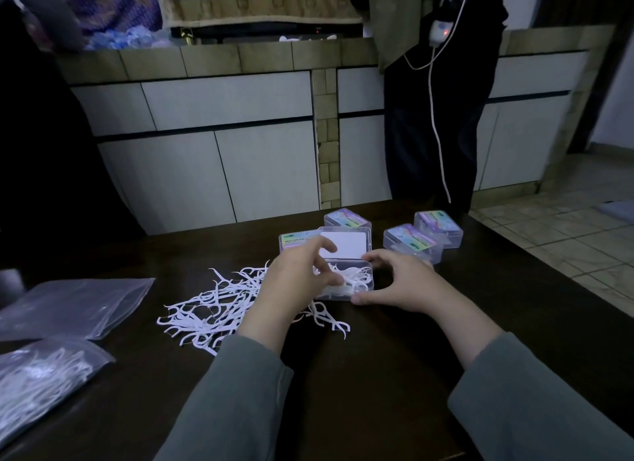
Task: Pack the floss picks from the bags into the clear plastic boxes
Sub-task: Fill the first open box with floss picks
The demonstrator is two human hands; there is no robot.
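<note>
At the near left lie two bags, one still full, and right of them a loose heap of floss picks on the table. The left hand pinches picks into the open box, while the right hand curls round its right end. Picks look light, springy and tangle-prone, so best pinched by the handles; closed boxes sit far right.

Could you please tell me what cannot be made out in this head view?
- Open box: pick count, hidden by left hand and right hand.
- Labelled box: mostly behind the raised lid.
- Label text: too small.
- Full bag: cut off by left edge.
</note>
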